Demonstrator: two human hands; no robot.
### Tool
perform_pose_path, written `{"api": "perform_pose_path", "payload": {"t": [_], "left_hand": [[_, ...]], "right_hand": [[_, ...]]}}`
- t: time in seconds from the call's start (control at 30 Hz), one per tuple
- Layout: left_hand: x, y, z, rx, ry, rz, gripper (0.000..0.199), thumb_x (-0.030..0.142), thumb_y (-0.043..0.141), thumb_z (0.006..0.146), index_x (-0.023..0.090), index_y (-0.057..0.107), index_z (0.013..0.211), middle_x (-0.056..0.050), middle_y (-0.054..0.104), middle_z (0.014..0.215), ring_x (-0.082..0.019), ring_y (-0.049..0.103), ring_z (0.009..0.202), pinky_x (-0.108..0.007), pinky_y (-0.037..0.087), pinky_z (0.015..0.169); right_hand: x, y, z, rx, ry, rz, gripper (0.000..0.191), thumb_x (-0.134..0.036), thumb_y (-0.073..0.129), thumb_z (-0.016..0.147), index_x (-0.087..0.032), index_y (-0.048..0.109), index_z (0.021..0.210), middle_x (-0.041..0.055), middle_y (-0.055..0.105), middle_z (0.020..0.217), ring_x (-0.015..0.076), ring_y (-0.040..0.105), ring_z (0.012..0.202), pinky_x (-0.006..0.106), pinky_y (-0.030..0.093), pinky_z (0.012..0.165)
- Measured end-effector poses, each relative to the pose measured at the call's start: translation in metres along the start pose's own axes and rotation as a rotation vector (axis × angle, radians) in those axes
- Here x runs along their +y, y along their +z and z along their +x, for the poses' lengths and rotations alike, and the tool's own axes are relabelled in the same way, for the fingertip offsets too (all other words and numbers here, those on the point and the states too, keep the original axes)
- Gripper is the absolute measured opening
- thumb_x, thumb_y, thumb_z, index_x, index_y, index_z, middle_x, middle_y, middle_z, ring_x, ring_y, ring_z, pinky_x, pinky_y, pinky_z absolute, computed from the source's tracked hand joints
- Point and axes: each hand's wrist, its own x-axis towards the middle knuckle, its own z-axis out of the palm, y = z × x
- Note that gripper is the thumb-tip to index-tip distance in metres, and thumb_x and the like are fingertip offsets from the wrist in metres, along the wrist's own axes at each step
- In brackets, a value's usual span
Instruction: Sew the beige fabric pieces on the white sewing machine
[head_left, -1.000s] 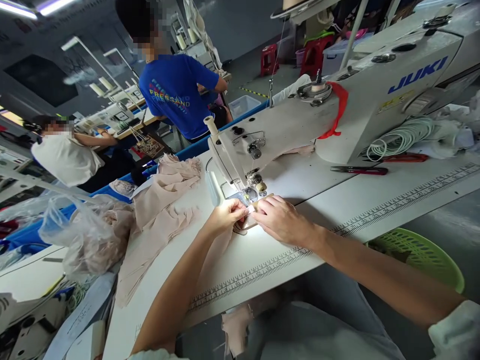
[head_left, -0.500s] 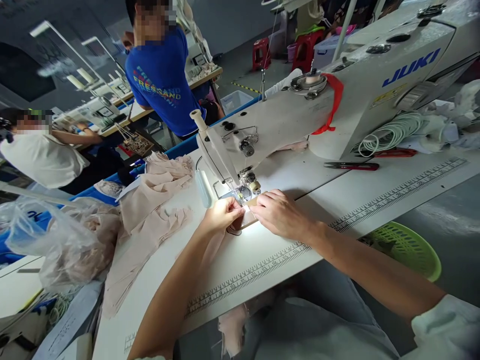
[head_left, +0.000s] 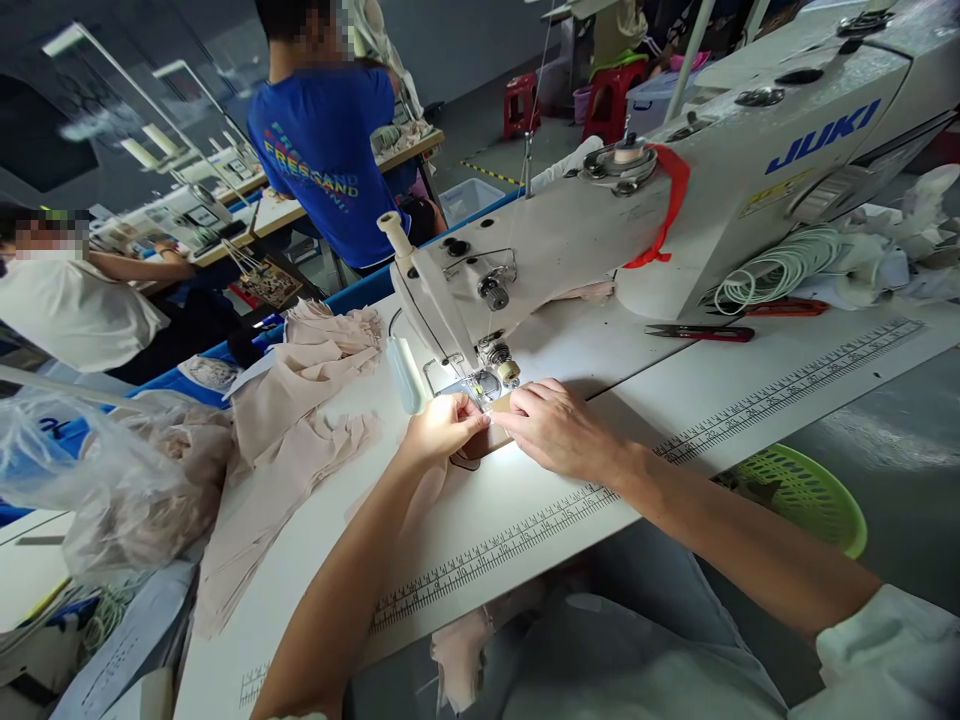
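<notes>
A white sewing machine (head_left: 555, 250) stands over the table, its lit needle area just beyond my fingertips. My left hand (head_left: 448, 428) pinches the edge of a pale beige fabric piece (head_left: 426, 492) left of the presser foot. To its right, my right hand (head_left: 551, 425) has its fingers closed on the same fabric by the needle. The two hands nearly touch at the fingertips. Between and below them lies a brown surface (head_left: 491, 440). How much fabric is under the foot is hidden by the fingers.
Beige fabric pieces (head_left: 300, 400) lie in a stack on the left. Red-handled snips (head_left: 701, 332) and coiled pale cord (head_left: 784, 265) lie at the right. A plastic bag (head_left: 142, 500) is at the left edge, a green basket (head_left: 814, 490) below the table. Two people work beyond.
The view has shifted slightly. Both hands stay by the needle, and the white patch between the fingertips is smaller. The person in blue has raised an arm.
</notes>
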Motion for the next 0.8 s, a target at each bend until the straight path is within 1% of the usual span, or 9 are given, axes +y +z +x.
{"api": "perform_pose_path", "payload": {"t": [0.17,0.23,0.3,0.37,0.4,0.47,0.57,0.7,0.8], "left_hand": [[0.008,-0.005,-0.002,-0.070,-0.075,0.033,0.018,0.037,0.063,0.087,0.023,0.059,0.076,0.002,0.069,0.075,-0.019,0.065,0.077,-0.029,0.050,0.067],[0.007,-0.004,-0.007,-0.020,-0.041,0.117,0.019,0.039,0.063,0.089,0.023,0.060,0.079,0.001,0.070,0.079,-0.019,0.066,0.079,-0.030,0.051,0.069],[0.005,0.000,-0.017,0.151,0.080,0.261,0.014,0.036,0.063,0.090,0.022,0.062,0.087,-0.003,0.072,0.091,-0.022,0.067,0.085,-0.033,0.053,0.072],[0.001,0.010,-0.029,0.364,0.293,0.413,0.011,0.026,0.056,0.094,0.020,0.064,0.096,-0.009,0.072,0.102,-0.025,0.067,0.092,-0.038,0.055,0.078],[-0.001,0.016,-0.036,0.440,0.410,0.472,0.015,0.021,0.051,0.096,0.018,0.065,0.101,-0.011,0.071,0.106,-0.025,0.067,0.095,-0.040,0.057,0.081],[-0.005,0.028,-0.047,0.506,0.609,0.541,0.027,0.014,0.042,0.098,0.016,0.065,0.112,-0.014,0.071,0.113,-0.026,0.067,0.101,-0.044,0.058,0.089],[-0.009,0.045,-0.056,0.508,0.729,0.567,0.037,0.011,0.040,0.098,0.011,0.060,0.128,-0.018,0.070,0.122,-0.028,0.066,0.112,-0.046,0.058,0.099],[-0.014,0.054,-0.055,0.474,0.728,0.545,0.039,0.012,0.042,0.096,0.003,0.060,0.130,-0.022,0.069,0.118,-0.031,0.067,0.113,-0.046,0.058,0.103],[-0.017,0.052,-0.048,0.461,0.710,0.533,0.038,0.014,0.042,0.096,0.004,0.063,0.127,-0.022,0.070,0.118,-0.031,0.066,0.113,-0.046,0.059,0.103]], "right_hand": [[-0.004,-0.001,0.001,-0.013,-0.022,-0.052,0.027,-0.012,0.048,0.095,-0.016,0.071,0.109,0.0091,0.062,0.092,0.0229,0.045,0.084,0.037,0.024,0.078],[-0.006,-0.001,0.002,-0.001,-0.040,-0.082,0.027,-0.011,0.047,0.095,-0.015,0.071,0.108,0.0093,0.062,0.090,0.0230,0.046,0.083,0.038,0.024,0.077],[-0.007,0.000,0.003,0.013,-0.053,-0.102,0.026,-0.010,0.046,0.095,-0.015,0.071,0.104,0.0091,0.063,0.088,0.0226,0.046,0.081,0.038,0.025,0.077],[-0.007,0.000,0.004,0.019,-0.059,-0.107,0.025,-0.009,0.047,0.094,-0.014,0.070,0.098,0.0090,0.063,0.086,0.0223,0.046,0.080,0.038,0.026,0.076],[-0.008,0.000,0.004,0.019,-0.062,-0.106,0.024,-0.010,0.047,0.094,-0.015,0.070,0.095,0.0091,0.063,0.086,0.0222,0.046,0.080,0.038,0.026,0.077],[-0.008,0.000,0.005,0.013,-0.064,-0.101,0.023,-0.010,0.048,0.094,-0.015,0.070,0.092,0.0097,0.064,0.087,0.0225,0.047,0.082,0.038,0.027,0.077],[-0.008,-0.002,0.004,0.009,-0.067,-0.091,0.025,-0.010,0.046,0.095,-0.013,0.070,0.100,0.0105,0.065,0.089,0.0230,0.048,0.083,0.038,0.029,0.078],[-0.008,-0.004,0.003,0.017,-0.059,-0.081,0.031,-0.011,0.044,0.098,-0.012,0.069,0.116,0.0100,0.066,0.092,0.0238,0.050,0.084,0.038,0.029,0.079],[-0.005,-0.003,0.005,0.023,-0.021,-0.047,0.029,-0.012,0.044,0.098,-0.014,0.070,0.111,0.0091,0.065,0.091,0.0231,0.050,0.083,0.038,0.028,0.080]]}}
